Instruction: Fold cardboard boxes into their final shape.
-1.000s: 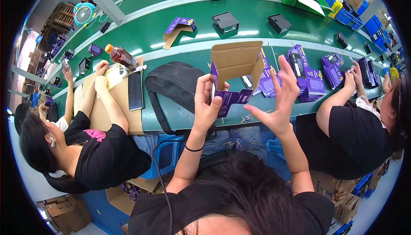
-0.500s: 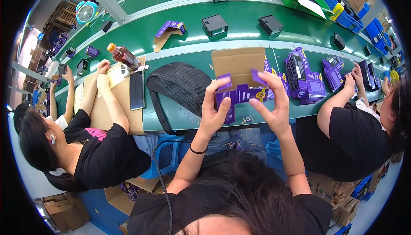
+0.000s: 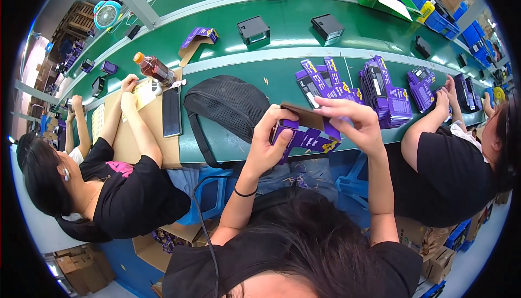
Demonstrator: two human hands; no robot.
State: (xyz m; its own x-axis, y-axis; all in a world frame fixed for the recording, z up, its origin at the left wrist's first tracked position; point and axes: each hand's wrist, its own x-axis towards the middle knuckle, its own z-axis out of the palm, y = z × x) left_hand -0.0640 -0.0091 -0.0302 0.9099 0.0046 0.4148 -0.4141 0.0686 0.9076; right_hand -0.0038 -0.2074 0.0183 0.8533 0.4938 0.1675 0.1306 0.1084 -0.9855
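Note:
A small purple carton [image 3: 307, 138] with a plain brown inside is tilted up in front of me. My left hand [image 3: 270, 135] is closed round its left side, thumb on the front face. Along the carton's top, the brown lid flap [image 3: 304, 114] leans over the opening. My right hand [image 3: 355, 121] has its fingertips over the flap's right end and its thumb bent near the right side, somewhat blurred. Just behind, flat purple cartons [image 3: 328, 81] lie fanned on the green table, beside a thick stack of flat purple cartons [image 3: 382, 93].
A black mesh bag [image 3: 228, 108] lies left of the carton, beside a dark phone-like slab [image 3: 171, 112] and a drink bottle [image 3: 153, 67]. Co-workers sit close on both sides. Black box-shaped devices [image 3: 253, 29] and an open purple carton [image 3: 198, 42] stand on the green belt beyond.
The brown lid flap has tipped down from upright toward me. My right hand has moved from the carton's right side up to the flap. Devices on the belt have shifted left.

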